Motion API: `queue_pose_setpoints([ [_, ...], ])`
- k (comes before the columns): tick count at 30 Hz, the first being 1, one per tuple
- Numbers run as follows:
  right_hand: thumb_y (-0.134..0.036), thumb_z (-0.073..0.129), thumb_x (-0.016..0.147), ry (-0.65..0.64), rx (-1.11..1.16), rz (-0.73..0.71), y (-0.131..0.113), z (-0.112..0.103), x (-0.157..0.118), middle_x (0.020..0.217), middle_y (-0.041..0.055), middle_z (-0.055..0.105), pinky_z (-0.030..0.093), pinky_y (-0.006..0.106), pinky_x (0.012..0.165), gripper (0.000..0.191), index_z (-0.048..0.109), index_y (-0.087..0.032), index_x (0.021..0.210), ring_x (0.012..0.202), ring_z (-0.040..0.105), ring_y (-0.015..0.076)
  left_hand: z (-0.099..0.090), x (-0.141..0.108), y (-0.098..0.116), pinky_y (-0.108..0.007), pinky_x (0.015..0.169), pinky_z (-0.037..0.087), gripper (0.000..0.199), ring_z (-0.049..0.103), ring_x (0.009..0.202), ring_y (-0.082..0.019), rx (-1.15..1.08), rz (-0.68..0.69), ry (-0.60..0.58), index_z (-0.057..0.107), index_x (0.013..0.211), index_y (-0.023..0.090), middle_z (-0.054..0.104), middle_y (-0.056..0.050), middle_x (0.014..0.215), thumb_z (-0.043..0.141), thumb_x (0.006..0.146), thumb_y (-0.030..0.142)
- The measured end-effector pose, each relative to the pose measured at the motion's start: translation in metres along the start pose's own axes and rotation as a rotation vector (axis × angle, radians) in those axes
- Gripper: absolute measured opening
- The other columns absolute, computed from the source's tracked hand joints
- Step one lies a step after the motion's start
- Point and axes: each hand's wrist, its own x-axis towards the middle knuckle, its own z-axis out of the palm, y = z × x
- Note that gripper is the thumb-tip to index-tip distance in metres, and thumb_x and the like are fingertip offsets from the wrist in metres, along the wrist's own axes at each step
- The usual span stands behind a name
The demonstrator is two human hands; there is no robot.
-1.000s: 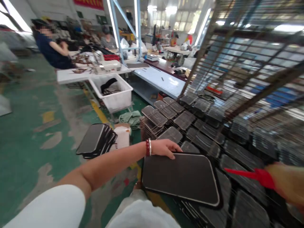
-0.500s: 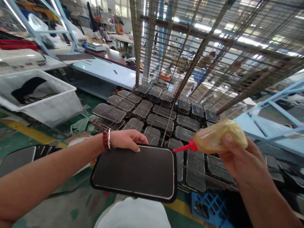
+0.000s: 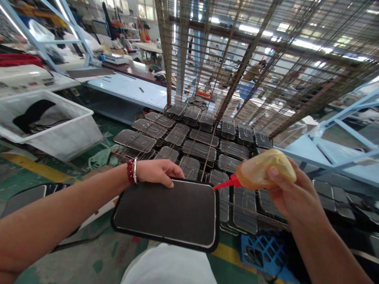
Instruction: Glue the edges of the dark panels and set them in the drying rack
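My left hand (image 3: 158, 172) grips the top edge of a black rounded rectangular panel (image 3: 166, 213), thumb on its face and fingers behind. A thin pale line runs round the panel just inside its dark rim. In my right hand (image 3: 288, 189) is a soft glue bottle (image 3: 263, 169) holding yellowish liquid, squeezed between thumb and fingers. Its red nozzle (image 3: 226, 183) points left, and the tip meets the panel's upper right corner on the pale line.
Similar dark panels (image 3: 199, 152) lie in rows on a wire rack (image 3: 168, 59) ahead. A white bin (image 3: 63, 138) with black pieces stands at left, near a light-blue table (image 3: 127, 88). At lower right is a blue plastic crate (image 3: 263, 254). Two people work far off.
The bottle in my right hand has shifted slightly left, bringing its nozzle tip onto the panel's corner line. My left hand keeps its hold on the panel, almost still.
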Motion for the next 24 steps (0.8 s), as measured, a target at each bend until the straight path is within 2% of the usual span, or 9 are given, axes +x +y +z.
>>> queue_pose_setpoints([
  [7,-0.036,0.085,0.066,-0.039,-0.016,-0.015,0.004,-0.002,-0.007,0.092,0.0015,0.067,0.056,0.025,0.061,0.043,0.069,-0.029,0.105,0.074,0.064,0.0178,-0.005,-0.002,-0.003,-0.021,0.07,0.052,0.034,0.069,0.078,-0.015,-0.061,0.001,0.021,0.068,0.096,0.016,0.076,-0.001,0.092,0.073,0.063,0.015],
  [14,-0.039,0.079,0.072,-0.102,-0.021,0.005,-0.001,-0.004,-0.023,0.097,0.008,0.07,0.06,0.042,0.074,0.049,0.063,-0.029,0.118,0.09,0.069,0.0299,-0.011,0.0,-0.008,-0.025,0.069,0.054,0.035,0.07,0.076,-0.017,-0.207,-0.016,0.068,0.069,0.096,0.015,0.076,-0.003,0.093,0.073,0.061,0.013],
  [20,-0.036,0.075,0.077,-0.126,0.01,0.042,-0.004,-0.009,-0.037,0.102,0.01,0.07,0.06,0.045,0.077,0.048,0.058,-0.029,0.121,0.095,0.068,0.0305,-0.017,0.004,-0.01,-0.031,0.073,0.056,0.033,0.071,0.077,-0.02,-0.272,-0.013,0.134,0.069,0.092,0.014,0.076,-0.005,0.092,0.073,0.06,0.012],
  [24,-0.037,0.074,0.079,-0.094,0.024,0.038,0.0,-0.016,-0.043,0.102,0.0119,0.07,0.06,0.047,0.076,0.047,0.059,-0.027,0.122,0.094,0.068,0.0327,-0.021,0.006,-0.012,-0.031,0.073,0.056,0.035,0.071,0.076,-0.02,-0.328,-0.009,0.173,0.07,0.092,0.013,0.076,-0.006,0.092,0.074,0.058,0.011],
])
